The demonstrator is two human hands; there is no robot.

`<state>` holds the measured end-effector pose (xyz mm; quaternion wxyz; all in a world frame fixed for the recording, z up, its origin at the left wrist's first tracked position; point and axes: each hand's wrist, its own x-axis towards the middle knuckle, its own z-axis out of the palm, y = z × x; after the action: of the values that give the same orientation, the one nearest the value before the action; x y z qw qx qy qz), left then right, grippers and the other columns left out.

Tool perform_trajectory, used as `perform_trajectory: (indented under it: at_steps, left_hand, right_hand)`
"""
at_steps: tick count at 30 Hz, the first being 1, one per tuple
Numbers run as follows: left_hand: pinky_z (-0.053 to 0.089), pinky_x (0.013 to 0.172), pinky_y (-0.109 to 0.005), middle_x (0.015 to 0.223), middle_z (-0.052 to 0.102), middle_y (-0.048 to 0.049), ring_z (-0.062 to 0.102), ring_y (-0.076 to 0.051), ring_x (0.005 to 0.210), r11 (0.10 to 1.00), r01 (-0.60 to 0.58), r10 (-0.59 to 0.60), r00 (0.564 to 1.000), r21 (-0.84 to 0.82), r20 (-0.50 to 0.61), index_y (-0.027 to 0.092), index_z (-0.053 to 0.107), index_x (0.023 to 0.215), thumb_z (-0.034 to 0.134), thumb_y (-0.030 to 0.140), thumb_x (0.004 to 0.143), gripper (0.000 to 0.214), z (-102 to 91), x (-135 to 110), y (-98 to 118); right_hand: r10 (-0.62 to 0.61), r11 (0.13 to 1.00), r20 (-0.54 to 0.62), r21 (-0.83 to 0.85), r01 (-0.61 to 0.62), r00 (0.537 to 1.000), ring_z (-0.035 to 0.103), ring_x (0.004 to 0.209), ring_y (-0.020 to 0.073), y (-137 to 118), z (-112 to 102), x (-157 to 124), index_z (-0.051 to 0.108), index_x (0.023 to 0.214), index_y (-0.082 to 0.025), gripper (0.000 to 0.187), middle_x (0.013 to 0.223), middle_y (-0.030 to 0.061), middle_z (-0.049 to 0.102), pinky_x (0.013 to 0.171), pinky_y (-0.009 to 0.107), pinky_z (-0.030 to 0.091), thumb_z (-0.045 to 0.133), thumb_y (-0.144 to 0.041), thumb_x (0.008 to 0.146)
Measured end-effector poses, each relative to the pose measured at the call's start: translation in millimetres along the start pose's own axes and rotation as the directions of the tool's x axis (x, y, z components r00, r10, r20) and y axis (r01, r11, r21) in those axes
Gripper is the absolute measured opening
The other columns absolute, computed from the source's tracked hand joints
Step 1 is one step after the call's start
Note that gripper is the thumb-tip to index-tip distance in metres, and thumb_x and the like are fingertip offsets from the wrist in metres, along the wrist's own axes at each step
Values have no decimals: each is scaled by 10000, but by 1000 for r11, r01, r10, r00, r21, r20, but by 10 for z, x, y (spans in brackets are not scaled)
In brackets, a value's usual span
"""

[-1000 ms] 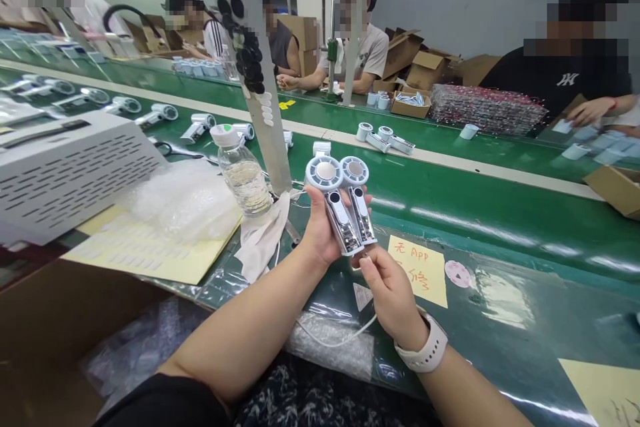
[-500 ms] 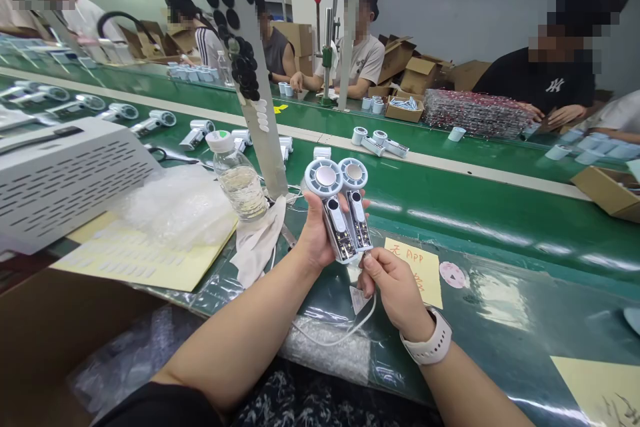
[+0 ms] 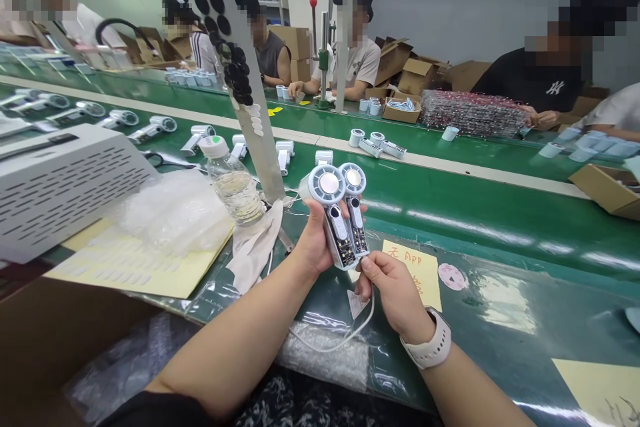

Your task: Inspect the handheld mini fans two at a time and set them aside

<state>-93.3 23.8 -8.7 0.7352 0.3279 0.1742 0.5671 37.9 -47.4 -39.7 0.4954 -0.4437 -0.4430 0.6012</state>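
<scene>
While the left hand (image 3: 315,243) is closed around two white handheld fans (image 3: 337,237), holding them upright side by side with their round heads up and circuit boards showing in the handles, the right hand (image 3: 395,293) pinches a thin white cable (image 3: 345,340) between thumb and fingers at the foot of the handles; the fingers hide exactly where the two meet. It is a sound arrangement for close work: one palm steadies both fans, leaving the other hand free, and the cable's slack hangs in a loose loop, clear of the grip. The fans are held in the air above a green conveyor belt (image 3: 480,227), with a handwritten yellow note (image 3: 413,273) just beside the right hand and a pale smartwatch (image 3: 425,347) on that wrist. To the left lie a white cloth (image 3: 255,247), a water bottle (image 3: 233,190), bubble wrap (image 3: 175,213) and a grey perforated metal case (image 3: 70,190) — beyond them, more fans (image 3: 155,125) stand along the belt, and co-workers (image 3: 530,83) sit across the line.
</scene>
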Motion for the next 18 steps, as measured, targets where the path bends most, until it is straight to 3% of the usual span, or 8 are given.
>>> perform_trajectory:
  at_steps: [9,15,18]
  left_hand:
    - [557,817,-361,1032,731,-117,675,-315,1039,995,-67,69,997,67,-32,167,654,627,732,848,495,698,22,-37,-101]
    - [510,686,-299,877,735,-77,660,-208,764,992,27,-41,993,-123,-107,169,707,738,833,770,431,686,-2,-30,-83]
    - [484,720,-311,811,714,-80,634,-202,729,958,116,-160,975,-262,-153,152,732,795,840,757,443,708,4,-97,-197]
  right_hand:
    - [20,995,-75,94,-13,997,523,440,134,59,73,-6,539,627,-216,503,428,-42,535,541,281,464,732,-658,769]
    - [-66,993,-132,-103,52,989,625,683,199,89,-3,8,660,747,-211,509,701,38,693,698,337,515,687,-719,766]
    - [-44,977,-235,-214,-7,971,691,778,294,194,-152,-34,710,761,-237,554,848,113,750,722,425,556,682,-785,687]
